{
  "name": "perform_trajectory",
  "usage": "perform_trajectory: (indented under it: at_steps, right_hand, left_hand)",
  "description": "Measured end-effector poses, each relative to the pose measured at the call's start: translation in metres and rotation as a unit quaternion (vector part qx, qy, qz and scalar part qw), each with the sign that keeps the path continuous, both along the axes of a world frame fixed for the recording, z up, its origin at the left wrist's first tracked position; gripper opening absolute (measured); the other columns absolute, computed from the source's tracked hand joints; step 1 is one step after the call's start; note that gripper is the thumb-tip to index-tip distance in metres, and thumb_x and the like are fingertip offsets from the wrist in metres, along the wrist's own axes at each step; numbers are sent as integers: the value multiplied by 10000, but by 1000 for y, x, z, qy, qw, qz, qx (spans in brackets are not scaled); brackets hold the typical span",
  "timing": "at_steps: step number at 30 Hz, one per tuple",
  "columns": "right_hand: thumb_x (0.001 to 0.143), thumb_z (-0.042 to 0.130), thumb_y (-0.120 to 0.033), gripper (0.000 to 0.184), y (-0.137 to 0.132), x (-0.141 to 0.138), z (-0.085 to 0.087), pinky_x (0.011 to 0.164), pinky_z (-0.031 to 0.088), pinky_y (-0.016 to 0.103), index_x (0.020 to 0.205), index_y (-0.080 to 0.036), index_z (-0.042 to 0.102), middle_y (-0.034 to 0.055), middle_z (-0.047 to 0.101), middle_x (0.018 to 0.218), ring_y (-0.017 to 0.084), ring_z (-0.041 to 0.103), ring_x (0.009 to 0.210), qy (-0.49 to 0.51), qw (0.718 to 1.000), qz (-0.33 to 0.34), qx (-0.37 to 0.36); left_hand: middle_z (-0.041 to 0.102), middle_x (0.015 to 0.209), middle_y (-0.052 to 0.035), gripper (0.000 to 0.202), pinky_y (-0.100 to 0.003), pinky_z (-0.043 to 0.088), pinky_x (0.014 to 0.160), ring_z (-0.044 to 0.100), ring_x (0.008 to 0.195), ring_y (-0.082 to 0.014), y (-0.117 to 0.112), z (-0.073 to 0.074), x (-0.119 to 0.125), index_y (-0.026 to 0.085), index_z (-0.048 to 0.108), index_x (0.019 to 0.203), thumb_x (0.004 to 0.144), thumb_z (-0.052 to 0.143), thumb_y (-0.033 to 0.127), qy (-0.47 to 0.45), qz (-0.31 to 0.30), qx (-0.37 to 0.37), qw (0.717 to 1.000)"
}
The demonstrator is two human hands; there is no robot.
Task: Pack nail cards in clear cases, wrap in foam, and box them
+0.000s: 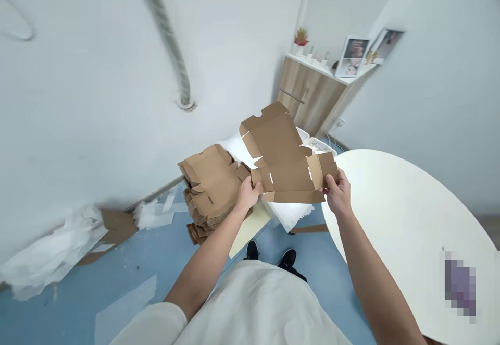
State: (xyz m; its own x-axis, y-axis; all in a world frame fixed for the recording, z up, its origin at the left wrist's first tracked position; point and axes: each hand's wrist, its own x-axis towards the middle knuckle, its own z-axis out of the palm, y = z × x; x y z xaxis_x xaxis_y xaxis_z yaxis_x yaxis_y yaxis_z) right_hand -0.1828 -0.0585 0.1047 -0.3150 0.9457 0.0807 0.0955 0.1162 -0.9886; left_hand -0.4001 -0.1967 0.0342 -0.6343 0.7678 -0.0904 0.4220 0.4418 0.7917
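Note:
I hold a flat die-cut brown cardboard box blank [283,160] out in front of me with both hands. My left hand [247,194] pinches its left side flap. My right hand [338,193] grips the right side flap, fingers closed on the edge. The blank's lid panel tilts up and away from me. Just left of my left hand lies a stack of the same unfolded cardboard blanks [209,188].
A round white table [406,230] is at my right. White plastic bins [312,144] and white sheets lie behind the blank. Torn paper and cardboard scraps [78,241] litter the blue floor at left. A wooden cabinet [308,95] stands in the corner.

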Motion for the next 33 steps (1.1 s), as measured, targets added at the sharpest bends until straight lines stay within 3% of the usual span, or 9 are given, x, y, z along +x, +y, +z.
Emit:
perform_trajectory:
  at_steps: [5, 10, 13, 15, 20, 26, 33]
  right_hand:
    - [764, 425, -421, 395, -7, 80, -6, 454, 466, 250, 1086, -195, 461, 18, 561, 782, 117, 528, 564, -62, 986, -152, 18]
    - [805, 325, -419, 388, -19, 173, -22, 614, 474, 304, 1070, -197, 501, 51, 584, 884, 161, 548, 728, -158, 946, -282, 33]
    - [801, 331, -380, 355, -25, 232, -38, 722, 436, 323, 997, -186, 555, 73, 579, 928, 184, 535, 826, -213, 921, -322, 54]
    - [785, 348, -365, 344, -28, 270, -51, 715, 425, 317, 950, -175, 583, 88, 568, 919, 189, 527, 817, -241, 908, -339, 43]
    - [758, 358, -342, 373, -36, 346, -86, 675, 414, 314, 1000, -169, 582, 80, 587, 875, 171, 526, 689, -272, 910, -312, -37]
    - [722, 360, -321, 414, -40, 389, -125, 661, 414, 311, 1056, -184, 563, 68, 604, 883, 178, 547, 694, -283, 911, -275, -119]
    - [721, 358, -324, 433, -37, 396, -156, 695, 409, 312, 1080, -165, 540, 64, 594, 870, 190, 545, 794, -273, 907, -280, -159]
  left_hand:
    - [617, 802, -21, 198, -238, 418, 632, 561, 700, -131, 37, 10, 48, 183, 520, 920, 785, 426, 295, 32, -64, 56, 996]
    - [599, 780, -16, 185, -228, 406, 632, 550, 687, -127, 76, 21, 125, 185, 544, 869, 783, 427, 300, 71, -191, 77, 976]
    - [587, 789, -30, 202, -239, 402, 644, 541, 682, -132, 99, 20, 182, 176, 560, 859, 787, 423, 306, 103, -259, 71, 958]
    - [583, 760, -29, 213, -242, 397, 639, 534, 677, -136, 112, 14, 218, 175, 570, 852, 791, 418, 312, 117, -300, 55, 945]
    - [602, 746, -19, 186, -231, 386, 603, 529, 647, -128, 137, -8, 292, 178, 586, 862, 768, 455, 271, 109, -372, 14, 922]
    - [624, 769, -4, 181, -228, 399, 614, 550, 649, -121, 156, -32, 340, 192, 599, 883, 734, 505, 236, 87, -405, -50, 909]
    - [638, 805, -16, 198, -234, 425, 629, 582, 704, -135, 171, -61, 356, 188, 596, 900, 732, 522, 262, 57, -399, -96, 910]
